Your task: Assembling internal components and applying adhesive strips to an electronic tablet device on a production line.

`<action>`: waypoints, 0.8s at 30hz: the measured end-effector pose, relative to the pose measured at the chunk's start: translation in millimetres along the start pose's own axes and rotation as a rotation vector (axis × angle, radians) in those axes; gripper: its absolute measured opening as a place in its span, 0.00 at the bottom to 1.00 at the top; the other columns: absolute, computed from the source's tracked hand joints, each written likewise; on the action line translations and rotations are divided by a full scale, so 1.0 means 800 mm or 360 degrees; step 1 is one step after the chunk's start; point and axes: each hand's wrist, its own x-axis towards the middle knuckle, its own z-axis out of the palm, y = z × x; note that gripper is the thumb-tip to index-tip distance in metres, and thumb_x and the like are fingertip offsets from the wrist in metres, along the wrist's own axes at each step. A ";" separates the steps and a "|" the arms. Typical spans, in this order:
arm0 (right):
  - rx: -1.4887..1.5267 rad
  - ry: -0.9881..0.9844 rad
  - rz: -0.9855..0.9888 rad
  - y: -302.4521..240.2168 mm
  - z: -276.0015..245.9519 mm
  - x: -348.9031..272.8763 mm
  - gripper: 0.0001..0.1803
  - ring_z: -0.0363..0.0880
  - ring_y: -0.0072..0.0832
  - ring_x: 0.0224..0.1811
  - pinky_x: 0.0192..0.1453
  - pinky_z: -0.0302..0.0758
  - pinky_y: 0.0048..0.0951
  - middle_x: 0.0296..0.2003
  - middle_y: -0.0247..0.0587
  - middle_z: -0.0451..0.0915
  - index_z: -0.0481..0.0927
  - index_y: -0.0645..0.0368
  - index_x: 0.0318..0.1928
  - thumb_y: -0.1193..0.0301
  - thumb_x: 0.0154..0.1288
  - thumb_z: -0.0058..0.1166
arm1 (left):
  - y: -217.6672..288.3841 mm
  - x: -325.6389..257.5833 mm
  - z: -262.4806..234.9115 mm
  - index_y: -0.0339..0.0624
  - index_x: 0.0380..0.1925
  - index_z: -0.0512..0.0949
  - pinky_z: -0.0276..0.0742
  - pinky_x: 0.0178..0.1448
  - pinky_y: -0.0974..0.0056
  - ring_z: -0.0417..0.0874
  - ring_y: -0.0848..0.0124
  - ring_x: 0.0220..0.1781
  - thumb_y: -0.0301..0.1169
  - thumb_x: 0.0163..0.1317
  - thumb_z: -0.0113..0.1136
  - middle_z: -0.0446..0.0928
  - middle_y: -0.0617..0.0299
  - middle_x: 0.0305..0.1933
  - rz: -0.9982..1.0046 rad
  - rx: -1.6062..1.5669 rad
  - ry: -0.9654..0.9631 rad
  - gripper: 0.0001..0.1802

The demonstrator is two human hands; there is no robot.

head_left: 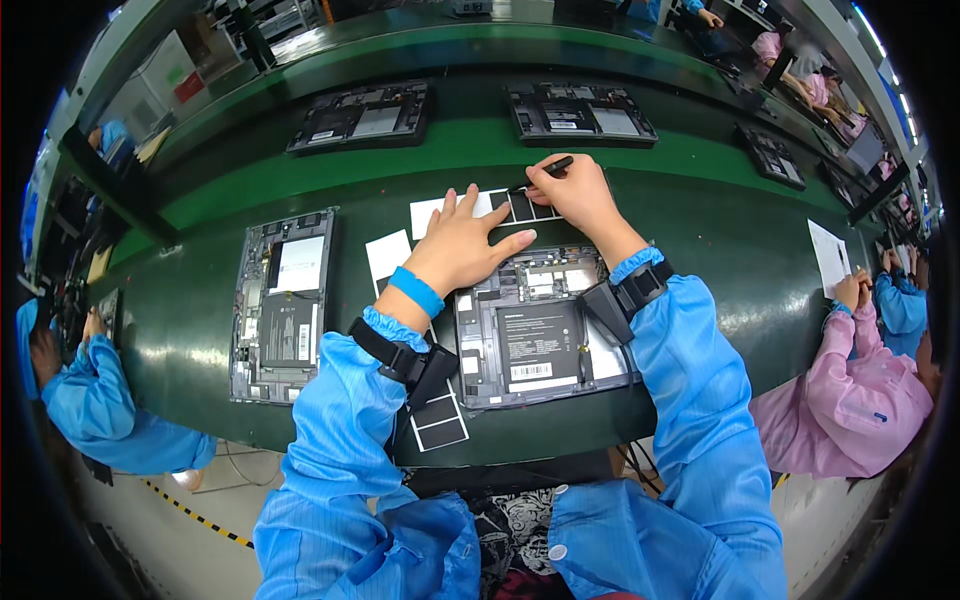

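The right grip (pixel 580 196) closes around a black pen (pixel 552 170), its tip at the black-panelled white strip (pixel 519 207) just left. The left grip (pixel 462 243) spreads wide beside the strip. Nearer the wearer, an opened electronic device (pixel 540 345) lies on the bench (pixel 700 235).

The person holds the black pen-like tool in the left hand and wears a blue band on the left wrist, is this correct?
Not the hand: the head view shows the black pen-like tool in the right hand. The blue band is on the left wrist.
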 end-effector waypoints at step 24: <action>0.0102 -0.0013 0.0086 0.005 0.002 0.002 0.13 0.85 0.28 0.28 0.34 0.82 0.24 0.28 0.49 0.84 0.80 0.73 0.35 0.71 0.60 0.58 | -0.002 0.002 0.000 0.53 0.61 0.71 0.49 0.72 0.45 0.46 0.34 0.72 0.67 0.59 0.43 0.51 0.33 0.70 0.0006 0.0006 -0.0011 0.39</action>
